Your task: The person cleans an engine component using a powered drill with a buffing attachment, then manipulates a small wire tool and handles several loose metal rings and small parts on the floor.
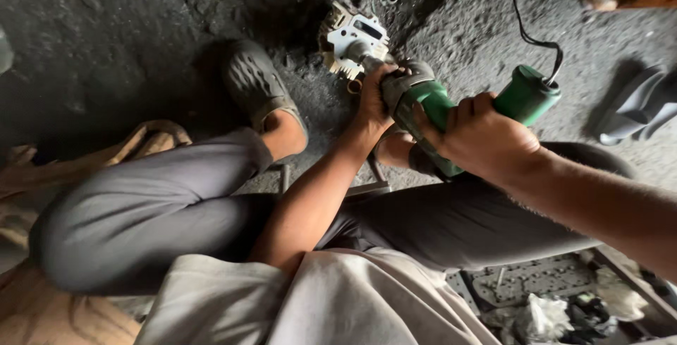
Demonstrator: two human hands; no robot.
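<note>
Right hand [479,137] wrapped tight round body of green power tool [451,109], black cord off its rear. Left hand [374,101] clamped on tool's grey front end. Tool nose touches white-and-tan metal part [352,45] lying on dark gritty ground [106,34], just beside grey clog [254,84].

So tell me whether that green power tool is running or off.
Cannot tell. Both hands, left and right, grip the green power tool against the metal part; no sparks or dust show.
</note>
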